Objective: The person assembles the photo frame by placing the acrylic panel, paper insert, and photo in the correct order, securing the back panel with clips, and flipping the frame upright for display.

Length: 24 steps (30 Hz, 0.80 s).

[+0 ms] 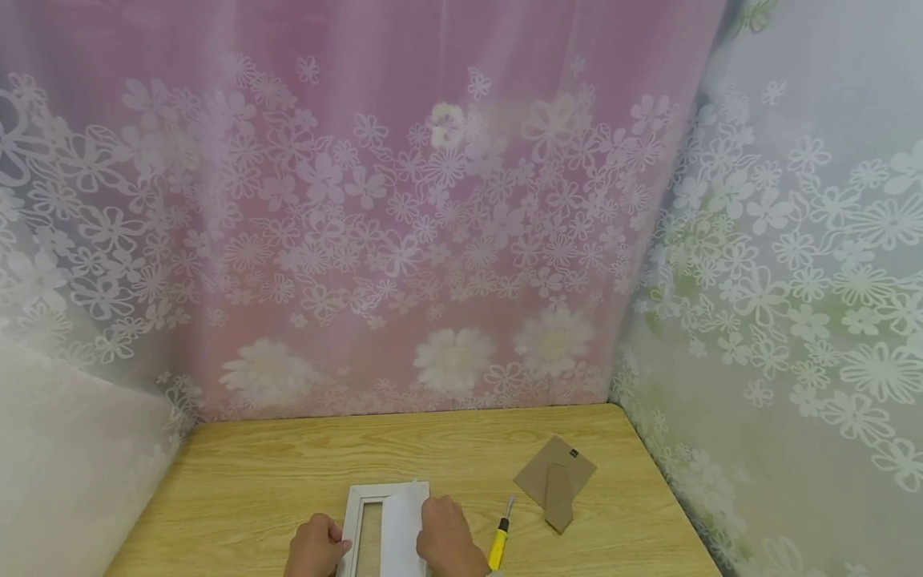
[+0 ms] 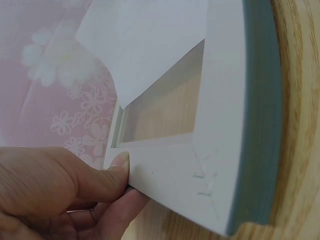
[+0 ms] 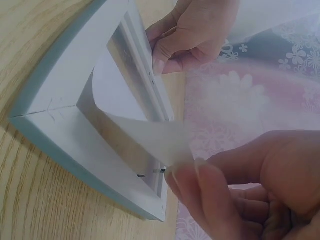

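A white picture frame (image 1: 364,525) lies flat; left hand (image 1: 314,546) pinches its edge, right hand (image 1: 449,538) pinches a white sheet (image 1: 404,521) over its opening.

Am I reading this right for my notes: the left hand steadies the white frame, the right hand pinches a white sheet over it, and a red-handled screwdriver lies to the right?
Not quite. The screwdriver has a yellow handle, not red, as the head view shows. The rest holds: the left hand steadies the white frame, and the right hand pinches the white sheet over it.
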Each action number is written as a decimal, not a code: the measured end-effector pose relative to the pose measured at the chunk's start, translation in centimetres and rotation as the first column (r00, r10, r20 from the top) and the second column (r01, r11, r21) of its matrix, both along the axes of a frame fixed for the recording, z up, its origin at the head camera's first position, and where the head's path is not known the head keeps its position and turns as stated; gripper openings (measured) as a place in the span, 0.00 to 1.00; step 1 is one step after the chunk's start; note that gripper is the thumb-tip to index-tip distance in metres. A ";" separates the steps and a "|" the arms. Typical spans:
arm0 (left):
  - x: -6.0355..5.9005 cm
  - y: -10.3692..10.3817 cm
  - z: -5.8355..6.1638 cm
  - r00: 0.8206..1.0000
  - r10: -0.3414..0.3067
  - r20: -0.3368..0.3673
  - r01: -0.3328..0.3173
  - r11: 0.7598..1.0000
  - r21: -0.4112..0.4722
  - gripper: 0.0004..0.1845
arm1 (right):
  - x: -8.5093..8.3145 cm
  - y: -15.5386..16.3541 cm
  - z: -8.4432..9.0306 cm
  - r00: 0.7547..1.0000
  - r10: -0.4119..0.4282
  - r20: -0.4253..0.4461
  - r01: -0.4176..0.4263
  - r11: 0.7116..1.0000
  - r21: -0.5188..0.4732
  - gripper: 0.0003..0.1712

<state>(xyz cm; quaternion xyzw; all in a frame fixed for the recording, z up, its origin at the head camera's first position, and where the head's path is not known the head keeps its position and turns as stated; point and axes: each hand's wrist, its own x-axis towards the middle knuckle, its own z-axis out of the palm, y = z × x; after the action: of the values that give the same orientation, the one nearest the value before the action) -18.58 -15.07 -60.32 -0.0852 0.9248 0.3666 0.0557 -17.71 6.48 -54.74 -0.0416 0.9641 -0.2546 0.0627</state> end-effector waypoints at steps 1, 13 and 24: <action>0.0 -0.1 0.0 1.000 -0.002 -0.003 0.002 1.000 -0.003 0.13 | 0.0 0.0 0.0 1.000 0.002 0.001 -0.002 1.000 -0.009 0.03; 0.0 -0.2 0.0 1.000 -0.011 -0.010 0.011 1.000 -0.007 0.13 | -0.4 0.1 -0.3 0.997 0.010 0.076 -0.003 0.996 -0.091 0.03; 0.0 -0.2 -0.3 1.000 -0.012 -0.020 0.012 1.000 -0.004 0.14 | -0.5 0.0 -0.5 0.996 -0.005 0.090 0.016 0.993 -0.120 0.05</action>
<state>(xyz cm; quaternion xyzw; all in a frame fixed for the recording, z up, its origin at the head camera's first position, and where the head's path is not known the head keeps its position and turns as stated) -18.58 -15.30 -60.65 -0.0761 0.9266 0.3652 0.0484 -18.22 6.47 -55.24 -0.0286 0.9434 -0.3143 0.1020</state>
